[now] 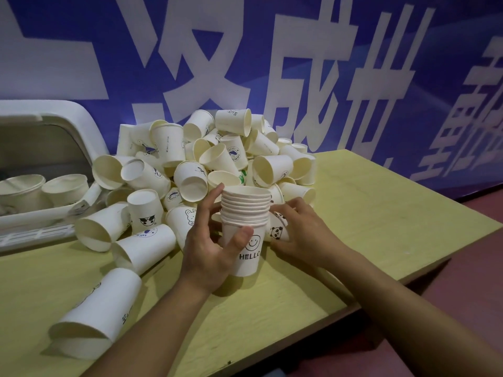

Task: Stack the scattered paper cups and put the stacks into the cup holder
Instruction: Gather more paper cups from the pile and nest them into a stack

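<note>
Left hand [215, 246] grips an upright stack of nested paper cups [245, 227]: thumb across the front of the bottom cup, which bears a smiley and "HELLO", fingers curled round the far side. The stack's base sits at or just above the yellow-green table [367, 213]; contact cannot be told. Right hand [302, 229] curls round a panda-print cup [277, 229] lying just right of the stack and touching it. Behind both hands, a tall heap of loose cups [217, 156] lies jumbled on the table, mostly on their sides. One large cup [95, 314] lies tipped at near left. At far left, a white tray-like container [54, 118] holds several cups. A blue banner [272, 50] with white characters covers the wall.
</note>
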Motion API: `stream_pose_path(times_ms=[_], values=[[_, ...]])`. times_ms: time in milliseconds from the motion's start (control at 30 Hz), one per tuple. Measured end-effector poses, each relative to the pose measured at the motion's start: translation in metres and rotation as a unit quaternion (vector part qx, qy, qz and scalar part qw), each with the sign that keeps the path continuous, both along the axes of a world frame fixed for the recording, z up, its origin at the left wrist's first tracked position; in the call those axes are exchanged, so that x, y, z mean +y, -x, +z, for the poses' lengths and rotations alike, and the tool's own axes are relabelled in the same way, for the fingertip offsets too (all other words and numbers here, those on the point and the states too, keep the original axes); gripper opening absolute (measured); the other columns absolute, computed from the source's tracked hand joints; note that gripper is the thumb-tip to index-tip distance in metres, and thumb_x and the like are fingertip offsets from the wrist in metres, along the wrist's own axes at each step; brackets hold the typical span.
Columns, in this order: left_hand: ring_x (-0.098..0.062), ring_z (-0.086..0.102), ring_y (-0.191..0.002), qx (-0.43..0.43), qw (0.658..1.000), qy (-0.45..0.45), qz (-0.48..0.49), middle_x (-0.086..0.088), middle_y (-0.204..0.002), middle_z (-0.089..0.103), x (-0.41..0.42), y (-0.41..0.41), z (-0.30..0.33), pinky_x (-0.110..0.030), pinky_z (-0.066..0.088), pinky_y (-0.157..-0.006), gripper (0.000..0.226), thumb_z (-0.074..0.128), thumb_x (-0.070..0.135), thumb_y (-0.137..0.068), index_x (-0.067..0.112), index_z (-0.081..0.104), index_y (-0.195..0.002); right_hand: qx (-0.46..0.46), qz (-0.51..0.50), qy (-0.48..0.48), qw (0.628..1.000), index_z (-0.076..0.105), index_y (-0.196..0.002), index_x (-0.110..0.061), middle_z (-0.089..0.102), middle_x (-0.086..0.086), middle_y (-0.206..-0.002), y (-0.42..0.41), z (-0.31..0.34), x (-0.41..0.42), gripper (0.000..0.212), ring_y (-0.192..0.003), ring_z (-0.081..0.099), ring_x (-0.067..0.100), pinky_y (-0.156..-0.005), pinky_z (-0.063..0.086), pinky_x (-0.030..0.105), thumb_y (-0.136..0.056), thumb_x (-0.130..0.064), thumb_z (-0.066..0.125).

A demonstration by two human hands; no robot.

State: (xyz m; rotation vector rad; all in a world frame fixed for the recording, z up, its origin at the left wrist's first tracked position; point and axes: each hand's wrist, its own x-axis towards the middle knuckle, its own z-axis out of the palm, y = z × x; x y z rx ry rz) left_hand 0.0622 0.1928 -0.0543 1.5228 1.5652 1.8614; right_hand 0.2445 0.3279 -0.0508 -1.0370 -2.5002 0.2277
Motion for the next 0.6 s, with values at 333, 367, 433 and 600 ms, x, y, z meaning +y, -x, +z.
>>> stream_pose_path(times_ms=[333,367,433,600], values=[[-0.003,0.065,-0.107,0.045,0.994,0.055,-0.086,0.022,-0.124,0.061,-0.003,-0.004,0.0,-0.02,0.055,-0.081,0.079,0.07,0.064,-0.068,0.061,0.036,-0.14,0.386,0.014,0.131,0.913,0.028,-0.145,-0.052,0.049,-0.018,-0.116,-0.02,0.055,-0.019,0.074,-0.099,0.059,0.003,-0.062,0.056,0.016,-0.091,-0.025,0.07],[0.0,0.065,-0.104,0.051,0.992,0.067,-0.097,0.023,-0.126,0.059,-0.004,-0.006,0.0,-0.017,0.055,-0.079,0.08,0.07,0.065,-0.067,0.062,0.035,-0.139,0.415,0.019,0.139,0.899,0.029,-0.143,-0.053,0.047,-0.019,-0.116,-0.018,0.061,-0.022,0.071,-0.099,0.059,0.003,-0.061,0.054,0.013,-0.092,-0.023,0.069],[0.001,0.064,-0.1,0.059,0.989,0.084,-0.11,0.025,-0.127,0.057,-0.005,-0.007,0.001,-0.018,0.056,-0.076,0.081,0.069,0.067,-0.066,0.067,0.033,-0.138,0.444,0.037,0.151,0.882,0.03,-0.135,-0.057,0.046,-0.02,-0.116,-0.012,0.07,-0.03,0.068,-0.1,0.057,0.002,-0.062,0.053,0.01,-0.092,-0.021,0.068],[-0.005,0.067,-0.09,0.048,0.992,0.073,-0.095,0.026,-0.123,0.06,-0.005,-0.01,0.004,-0.014,0.053,-0.069,0.083,0.071,0.067,-0.063,0.078,0.025,-0.131,0.394,0.09,0.18,0.897,0.031,-0.136,-0.056,0.052,-0.014,-0.121,0.003,0.064,-0.048,0.065,-0.103,0.063,0.006,-0.075,0.059,0.024,-0.088,-0.037,0.07]])
